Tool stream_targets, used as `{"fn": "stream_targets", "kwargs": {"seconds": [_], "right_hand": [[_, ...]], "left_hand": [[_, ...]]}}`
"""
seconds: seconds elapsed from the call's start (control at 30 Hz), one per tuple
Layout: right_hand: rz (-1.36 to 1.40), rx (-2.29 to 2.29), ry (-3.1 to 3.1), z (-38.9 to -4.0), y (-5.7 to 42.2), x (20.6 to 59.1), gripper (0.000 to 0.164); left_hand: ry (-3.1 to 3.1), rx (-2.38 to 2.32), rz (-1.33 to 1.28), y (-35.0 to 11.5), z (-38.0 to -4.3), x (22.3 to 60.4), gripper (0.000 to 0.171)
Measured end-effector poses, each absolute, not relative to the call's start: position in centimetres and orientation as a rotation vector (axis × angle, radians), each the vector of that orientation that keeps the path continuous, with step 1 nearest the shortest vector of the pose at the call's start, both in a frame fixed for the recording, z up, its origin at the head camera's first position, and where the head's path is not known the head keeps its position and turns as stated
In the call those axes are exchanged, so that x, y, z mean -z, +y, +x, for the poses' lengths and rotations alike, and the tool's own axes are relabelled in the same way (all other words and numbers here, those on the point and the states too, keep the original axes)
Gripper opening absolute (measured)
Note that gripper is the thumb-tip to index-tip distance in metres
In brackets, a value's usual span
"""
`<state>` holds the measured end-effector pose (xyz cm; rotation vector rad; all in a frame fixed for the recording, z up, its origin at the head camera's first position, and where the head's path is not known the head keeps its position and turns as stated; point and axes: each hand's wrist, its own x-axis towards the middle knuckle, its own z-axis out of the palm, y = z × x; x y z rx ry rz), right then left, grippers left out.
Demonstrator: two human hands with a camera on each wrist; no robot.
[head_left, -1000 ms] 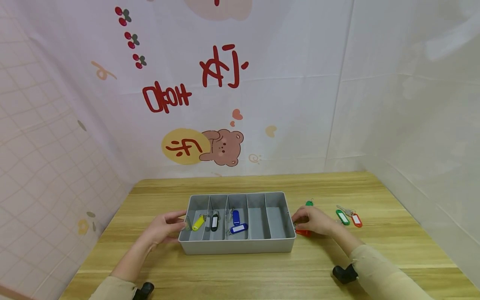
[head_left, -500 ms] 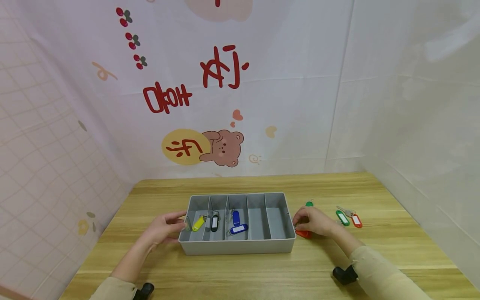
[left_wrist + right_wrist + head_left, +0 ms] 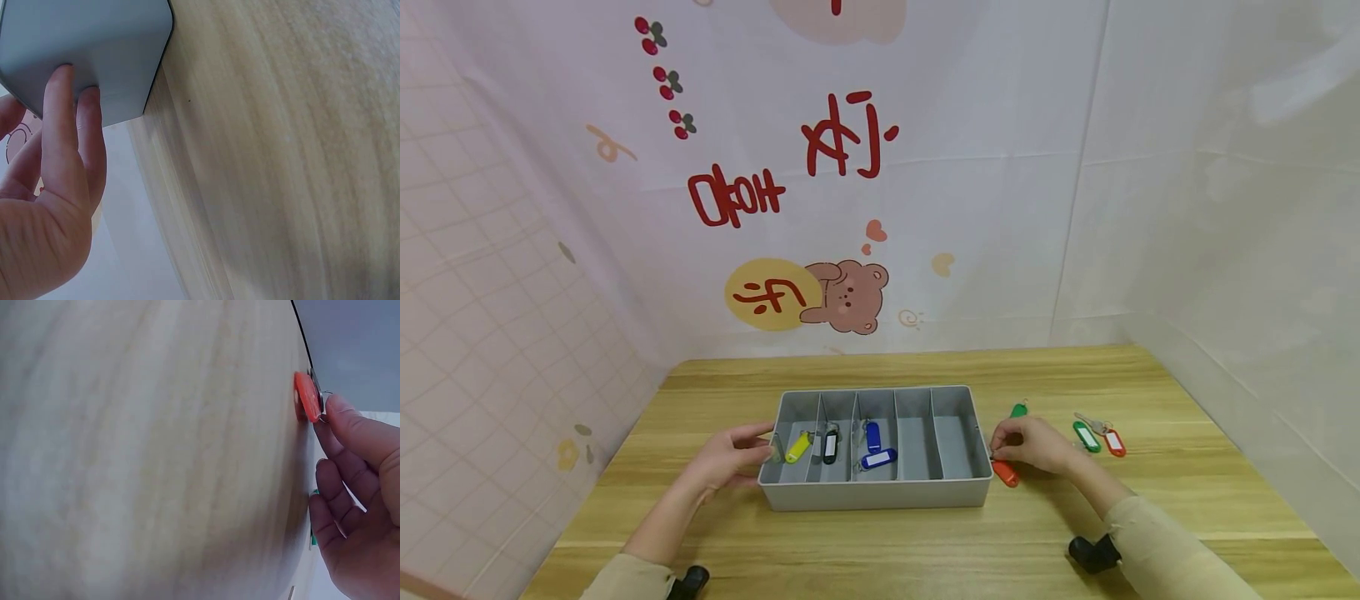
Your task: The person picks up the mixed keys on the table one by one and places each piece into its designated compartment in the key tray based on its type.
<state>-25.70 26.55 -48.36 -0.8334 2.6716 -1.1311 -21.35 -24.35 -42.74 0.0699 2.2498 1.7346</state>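
My right hand (image 3: pixel 1033 443) pinches the metal ring of a red key tag (image 3: pixel 1005 473) between thumb and forefinger, just off the right end of a grey divided tray (image 3: pixel 880 495). The right wrist view shows the red tag (image 3: pixel 307 395) tilted by the tray wall, a metal key beside it. At the tray's left end, my left hand (image 3: pixel 730 457) rests its fairly straight fingers against the outer wall, as the left wrist view shows. Inside the tray lie a yellow key tag (image 3: pixel 798 447), a black key tag (image 3: pixel 831 445) and two blue key tags (image 3: pixel 878 458), each colour in its own compartment.
Behind my right hand lies a green key tag (image 3: pixel 1018 410). Farther right are another green tag (image 3: pixel 1086 436), a red tag (image 3: pixel 1115 442) and a key (image 3: pixel 1093 423). The wooden table (image 3: pixel 880 550) ends at a printed cloth (image 3: pixel 985 233) behind and at the sides.
The red key tag has swung so its lower end points down and right, and more of it shows. My right hand has shifted slightly right. The left hand stays at the tray.
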Motion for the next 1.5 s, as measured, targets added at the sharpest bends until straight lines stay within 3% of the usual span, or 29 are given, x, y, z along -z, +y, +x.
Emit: {"fn": "stream_targets", "kwargs": {"seconds": [0.97, 1.5], "right_hand": [[-0.733, 1.371, 2.768, -25.0, 28.3, 47.1, 0.005], [-0.440, 1.333, 2.881, -24.6, 28.8, 44.9, 0.011]], "left_hand": [[2.273, -1.718, 0.039, -24.3, -21.5, 42.7, 0.059], [2.259, -1.730, 0.049, -24.4, -21.6, 42.8, 0.060]]}}
